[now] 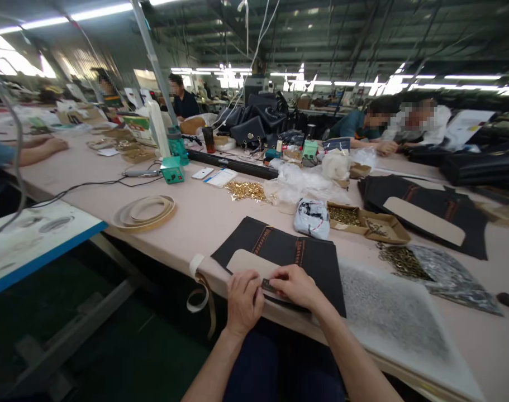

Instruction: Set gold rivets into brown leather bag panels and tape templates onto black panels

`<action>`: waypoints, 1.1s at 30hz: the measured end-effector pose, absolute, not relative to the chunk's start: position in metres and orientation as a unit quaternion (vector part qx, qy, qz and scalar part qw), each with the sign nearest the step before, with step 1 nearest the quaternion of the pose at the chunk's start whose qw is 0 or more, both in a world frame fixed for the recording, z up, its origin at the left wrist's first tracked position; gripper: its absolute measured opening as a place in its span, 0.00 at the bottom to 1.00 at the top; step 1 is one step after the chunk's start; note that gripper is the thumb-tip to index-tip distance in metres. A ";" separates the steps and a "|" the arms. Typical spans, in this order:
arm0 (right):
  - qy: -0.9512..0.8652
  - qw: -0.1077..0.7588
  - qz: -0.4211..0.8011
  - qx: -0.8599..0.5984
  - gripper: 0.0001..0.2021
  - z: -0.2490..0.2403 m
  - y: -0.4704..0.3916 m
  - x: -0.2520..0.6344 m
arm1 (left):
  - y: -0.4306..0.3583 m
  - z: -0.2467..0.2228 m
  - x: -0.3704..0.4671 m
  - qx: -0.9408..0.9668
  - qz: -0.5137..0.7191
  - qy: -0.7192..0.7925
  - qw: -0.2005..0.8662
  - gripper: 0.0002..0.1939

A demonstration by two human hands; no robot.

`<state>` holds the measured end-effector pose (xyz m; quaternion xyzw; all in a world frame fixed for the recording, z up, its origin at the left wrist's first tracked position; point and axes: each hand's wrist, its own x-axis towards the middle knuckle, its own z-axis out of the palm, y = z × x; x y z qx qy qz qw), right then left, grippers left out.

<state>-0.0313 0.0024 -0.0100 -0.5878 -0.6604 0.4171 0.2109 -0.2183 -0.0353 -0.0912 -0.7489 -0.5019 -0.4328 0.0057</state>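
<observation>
Black panels point(321, 268) with reddish-brown stitched strips lie at the front edge of the table, a beige rounded piece point(248, 261) on top. Both hands meet at the near edge of that beige piece. My left hand point(243, 298) has its fingers curled down on it, closed; what is under the fingertips is hidden. A small dark metal piece point(266, 285) sits between the hands, and my right hand point(295, 285) pinches its right end between thumb and fingers.
Rolled beige strips point(147, 212) lie to the left, gold pieces point(246, 190) further back. Behind the panels are a plastic-wrapped bundle point(312, 219) and open boxes point(386, 226) of small parts. A speckled board point(400, 318) lies right. Several people sit around the table.
</observation>
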 end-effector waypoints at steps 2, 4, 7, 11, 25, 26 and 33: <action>-0.665 0.197 0.422 -0.584 0.08 -0.007 0.002 -0.033 | -0.035 -0.091 -0.218 -0.750 -0.429 -0.503 0.002 0.09; -0.656 0.196 0.424 -0.592 0.08 -0.005 0.003 -0.033 | -0.035 -0.090 -0.219 -0.752 -0.426 -0.503 -0.002 0.09; -0.642 0.196 0.425 -0.607 0.07 -0.006 0.004 -0.034 | -0.036 -0.087 -0.220 -0.755 -0.423 -0.501 -0.006 0.10; -0.638 0.193 0.424 -0.613 0.06 -0.008 0.005 -0.034 | -0.037 -0.082 -0.222 -0.764 -0.407 -0.501 -0.009 0.14; -0.716 0.227 0.337 -0.568 0.09 -0.012 -0.003 -0.029 | -0.034 -0.068 -0.226 -0.764 -0.392 -0.509 -0.060 0.09; -0.720 0.228 0.329 -0.567 0.09 -0.013 -0.003 -0.029 | -0.033 -0.068 -0.227 -0.765 -0.388 -0.510 -0.064 0.09; -0.726 0.217 0.321 -0.569 0.11 -0.013 0.000 -0.026 | -0.028 -0.059 -0.229 -0.772 -0.340 -0.529 -0.096 0.09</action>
